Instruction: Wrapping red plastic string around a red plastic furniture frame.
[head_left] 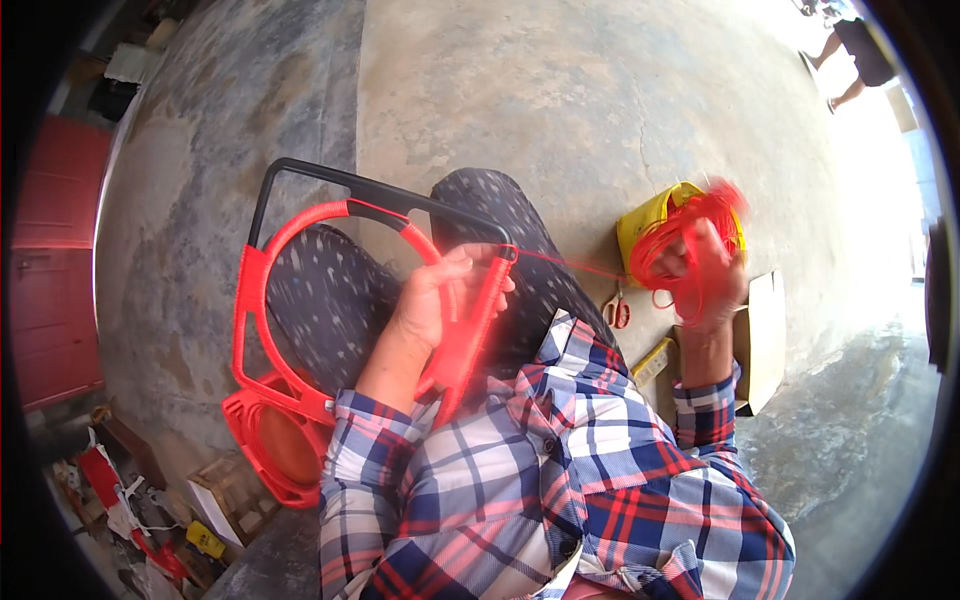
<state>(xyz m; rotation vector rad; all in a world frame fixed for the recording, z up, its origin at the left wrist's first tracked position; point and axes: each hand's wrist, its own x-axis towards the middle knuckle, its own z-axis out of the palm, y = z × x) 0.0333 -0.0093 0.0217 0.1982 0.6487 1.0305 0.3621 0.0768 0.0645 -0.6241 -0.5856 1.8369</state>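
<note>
Across my lap lies a black frame with a round inner ring, much of it wrapped in red cord. My left hand is closed around the frame's right side bar, which is covered in red cord. A taut strand of red cord runs from that bar's top corner to my right hand. Out to the right, this hand grips a loose bundle of red cord, and motion smears it. Behind the bundle stands a yellow bag, partly hidden by cord and hand.
Red-handled scissors lie on the concrete floor below the bag. A cardboard box stands beside my right forearm. Another red-wrapped piece is by my left elbow. Clutter and a crate fill the lower left. Another person is far right.
</note>
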